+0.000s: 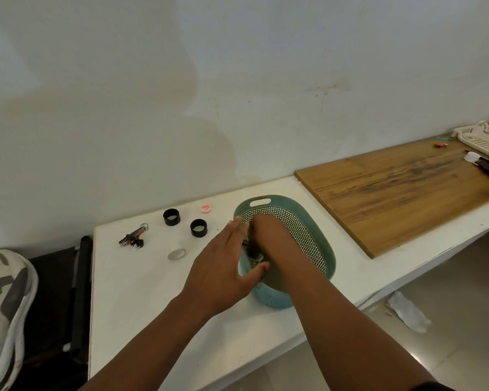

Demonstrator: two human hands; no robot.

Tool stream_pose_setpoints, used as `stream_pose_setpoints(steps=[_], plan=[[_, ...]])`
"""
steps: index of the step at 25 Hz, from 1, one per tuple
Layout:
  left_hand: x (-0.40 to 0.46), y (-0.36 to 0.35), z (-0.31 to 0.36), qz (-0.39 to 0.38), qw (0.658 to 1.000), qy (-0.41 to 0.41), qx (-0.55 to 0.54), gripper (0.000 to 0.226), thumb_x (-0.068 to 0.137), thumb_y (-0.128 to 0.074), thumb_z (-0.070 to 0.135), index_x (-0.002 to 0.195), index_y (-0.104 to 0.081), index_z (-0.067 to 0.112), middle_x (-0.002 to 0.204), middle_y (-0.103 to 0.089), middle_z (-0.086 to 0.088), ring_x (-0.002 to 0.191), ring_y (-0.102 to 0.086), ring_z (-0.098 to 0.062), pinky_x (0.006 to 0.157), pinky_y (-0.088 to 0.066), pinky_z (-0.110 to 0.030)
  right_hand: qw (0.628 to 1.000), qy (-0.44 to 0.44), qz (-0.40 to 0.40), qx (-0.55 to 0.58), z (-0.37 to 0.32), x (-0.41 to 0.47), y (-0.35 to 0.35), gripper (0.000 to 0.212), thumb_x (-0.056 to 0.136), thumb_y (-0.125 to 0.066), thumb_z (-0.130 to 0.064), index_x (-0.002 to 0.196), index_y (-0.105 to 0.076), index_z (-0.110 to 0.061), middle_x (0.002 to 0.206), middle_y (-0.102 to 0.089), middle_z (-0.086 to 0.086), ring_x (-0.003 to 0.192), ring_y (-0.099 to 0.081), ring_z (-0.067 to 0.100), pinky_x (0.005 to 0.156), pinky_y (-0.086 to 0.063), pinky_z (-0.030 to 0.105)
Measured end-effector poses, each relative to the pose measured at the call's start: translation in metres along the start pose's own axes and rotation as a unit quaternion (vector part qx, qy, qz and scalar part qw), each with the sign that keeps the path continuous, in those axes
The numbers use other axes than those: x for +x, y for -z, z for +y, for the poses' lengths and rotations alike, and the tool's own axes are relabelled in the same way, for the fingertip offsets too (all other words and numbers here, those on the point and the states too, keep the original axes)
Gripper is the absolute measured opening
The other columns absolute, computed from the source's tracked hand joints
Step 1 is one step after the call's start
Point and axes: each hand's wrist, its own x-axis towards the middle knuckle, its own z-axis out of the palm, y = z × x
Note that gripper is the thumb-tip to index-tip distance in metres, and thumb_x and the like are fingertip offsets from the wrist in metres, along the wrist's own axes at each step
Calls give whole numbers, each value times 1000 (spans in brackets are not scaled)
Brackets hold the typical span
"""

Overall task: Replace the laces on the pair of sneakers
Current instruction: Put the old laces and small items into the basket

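Observation:
A white and grey sneaker lies at the far left on a black surface, beside the white table and away from both hands. A teal perforated basket stands on the table. My left hand lies with straight fingers against the basket's left rim, thumb just over the edge. My right hand reaches down into the basket, and its fingers are hidden. Some dark small things show inside, under the hands. I see no laces clearly.
Left of the basket lie two black rings, a red-and-white cap, a white cap and a bunch of keys. A wooden board lies to the right, with a white tray behind it. Crumpled paper is on the floor.

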Motion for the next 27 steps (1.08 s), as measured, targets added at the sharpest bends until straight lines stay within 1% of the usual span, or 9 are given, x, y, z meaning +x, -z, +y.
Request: stream_pose_setpoints(steps=[2,4,6,8,10,15,19,21,27], plan=[[-1,7,-1,-1,1000,8,-27,89,92,-46,74,163,-14,33,170,-9,16,156,-12,-4,125,-20,-30,998,-7,4,57,3,-16,21,58,102,-61,-25,152,-41,-1,154,-45,20,142,-45,34,118,-34,42],[-2,17,-11,28,997,39,-57,76,95,-44,70,159,-31,30,166,-28,13,152,-26,-7,124,-28,-36,995,-10,47,93,9,-33,51,42,91,-73,-23,128,-60,-6,128,-65,16,116,-64,32,102,-53,41],[-2,27,-34,89,994,65,-15,60,97,-59,53,146,-52,19,152,-51,2,140,-47,-18,117,-38,-38,983,2,117,141,10,-44,72,21,83,-75,-18,100,-65,-11,103,-71,8,92,-68,27,84,-61,39],[0,34,-63,102,987,107,60,55,89,-75,35,136,-61,10,141,-60,-9,130,-57,-30,108,-43,-41,966,36,171,189,-6,-52,85,11,80,-73,-13,91,-69,-16,96,-71,2,85,-68,20,75,-60,33],[2,44,-82,65,982,159,77,61,86,-78,33,139,-59,10,142,-58,-9,130,-56,-30,106,-43,-40,958,86,182,206,-33,-56,84,15,82,-74,-14,94,-71,-22,100,-70,-2,87,-67,17,72,-52,26],[3,53,-107,-15,977,202,61,67,90,-74,42,148,-49,20,150,-51,0,137,-49,-20,108,-40,-34,971,183,117,97,-92,-46,40,43,90,-65,-8,132,-62,-19,129,-61,8,120,-58,27,95,-50,35],[4,47,-113,-22,977,192,89,42,99,-63,26,139,-58,16,141,-59,-4,131,-54,-24,103,-44,-36,980,166,88,63,-112,-29,17,22,86,-61,0,104,-60,-13,114,-61,13,108,-62,32,74,-44,30],[6,44,-113,-8,977,189,95,33,96,-64,20,129,-64,13,131,-65,-5,122,-59,-26,97,-48,-38,983,150,84,57,-117,-25,16,21,87,-61,0,97,-54,-16,113,-62,14,107,-63,33,72,-45,30],[5,39,-114,27,979,191,71,18,89,-69,13,106,-73,11,101,-75,-5,92,-67,-26,77,-50,-35,986,135,90,48,-129,-22,15,43,92,-64,-5,133,-54,-12,128,-55,13,119,-59,31,92,-55,39]])
